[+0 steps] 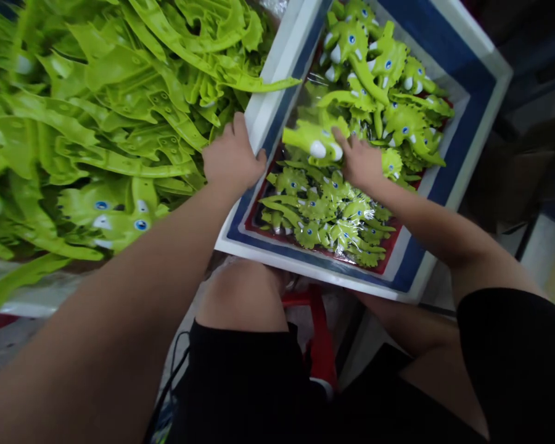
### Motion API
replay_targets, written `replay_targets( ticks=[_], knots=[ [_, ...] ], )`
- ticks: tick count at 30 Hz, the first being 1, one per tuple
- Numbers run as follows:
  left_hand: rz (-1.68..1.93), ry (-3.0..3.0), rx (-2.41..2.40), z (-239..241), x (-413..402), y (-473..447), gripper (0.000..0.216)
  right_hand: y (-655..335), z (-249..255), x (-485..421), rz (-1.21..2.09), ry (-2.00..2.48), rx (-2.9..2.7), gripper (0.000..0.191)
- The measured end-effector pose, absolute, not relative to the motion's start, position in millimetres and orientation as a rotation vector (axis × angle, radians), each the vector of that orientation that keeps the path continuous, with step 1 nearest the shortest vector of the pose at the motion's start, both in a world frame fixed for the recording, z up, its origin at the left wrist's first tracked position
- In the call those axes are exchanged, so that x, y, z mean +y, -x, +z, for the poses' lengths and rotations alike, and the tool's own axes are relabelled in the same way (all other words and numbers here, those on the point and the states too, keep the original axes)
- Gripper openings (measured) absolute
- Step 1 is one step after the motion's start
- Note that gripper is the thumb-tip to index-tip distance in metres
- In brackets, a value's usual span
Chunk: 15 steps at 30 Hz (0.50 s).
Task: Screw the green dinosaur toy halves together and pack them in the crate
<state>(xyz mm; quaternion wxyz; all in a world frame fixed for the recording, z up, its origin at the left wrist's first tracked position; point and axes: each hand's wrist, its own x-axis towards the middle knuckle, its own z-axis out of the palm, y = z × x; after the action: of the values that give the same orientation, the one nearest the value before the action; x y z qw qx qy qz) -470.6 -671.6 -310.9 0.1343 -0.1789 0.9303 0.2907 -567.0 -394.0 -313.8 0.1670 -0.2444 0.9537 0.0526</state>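
My left hand [234, 154] is closed over the left rim of a white tray [314, 269] with a blue inner band, the thumb on the inner side. My right hand [363, 163] reaches into the tray, fingers bent against a lime-green triceratops toy piece [312, 139] with white horns, its horned face toward me. The fingertips press on its right end; their undersides are hidden. Around and below it lie many similar green triceratops pieces [309, 231] with blue eyes, some beneath shiny clear plastic.
To the left a big heap of loose green plastic parts [120, 105] rises beside the tray. One long green part [272, 85] sticks out over the tray's left rim. My knee [245, 296] and a red frame [321, 345] are below the tray.
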Motion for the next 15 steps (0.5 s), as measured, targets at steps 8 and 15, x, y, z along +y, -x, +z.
replay_targets(
  ticks=[8, 15],
  knots=[
    [0.628, 0.439, 2.78, -295.8, -662.6, 468.8, 0.085, 422.8, -338.3, -379.1, 0.052, 0.653, 2.232, 0.096],
    [0.4, 0.479, 2.76, -296.1, -658.4, 474.7, 0.085, 485.4, -358.5, -378.3, -0.071, 0.591, 2.489, 0.057]
  ],
)
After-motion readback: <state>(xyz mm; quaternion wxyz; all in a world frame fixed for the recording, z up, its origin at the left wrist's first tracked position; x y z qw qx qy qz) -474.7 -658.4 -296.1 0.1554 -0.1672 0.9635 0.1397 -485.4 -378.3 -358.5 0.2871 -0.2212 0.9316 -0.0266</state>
